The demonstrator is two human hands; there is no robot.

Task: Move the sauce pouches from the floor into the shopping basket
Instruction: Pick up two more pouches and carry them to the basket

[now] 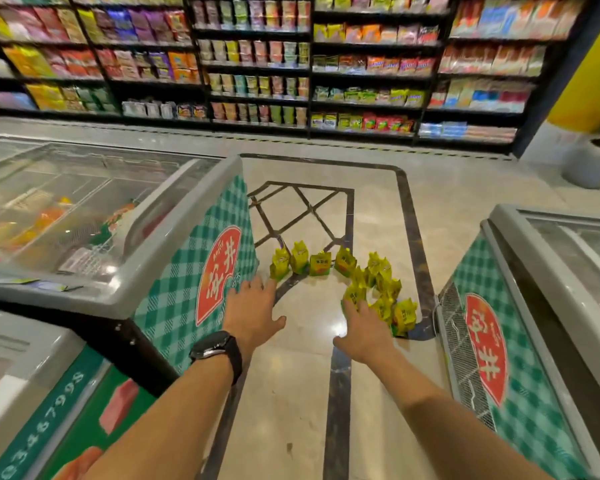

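Note:
Several yellow-green sauce pouches [321, 263] stand upright on the marble floor, in a curved row between two freezers. My left hand [253, 311], with a black watch on the wrist, is stretched out with fingers spread, its tips near the leftmost pouch [279, 265]. My right hand [361, 327] is also spread flat, its fingertips over the nearest pouch [355, 292] of the right cluster; contact cannot be told. Neither hand holds anything. No shopping basket is in view.
A glass-topped chest freezer [174, 237] with green checked sides stands to the left, another freezer [534, 306] to the right. Black shelves of snack packets [257, 64] line the far wall. A grey plant pot [589, 164] sits at the far right.

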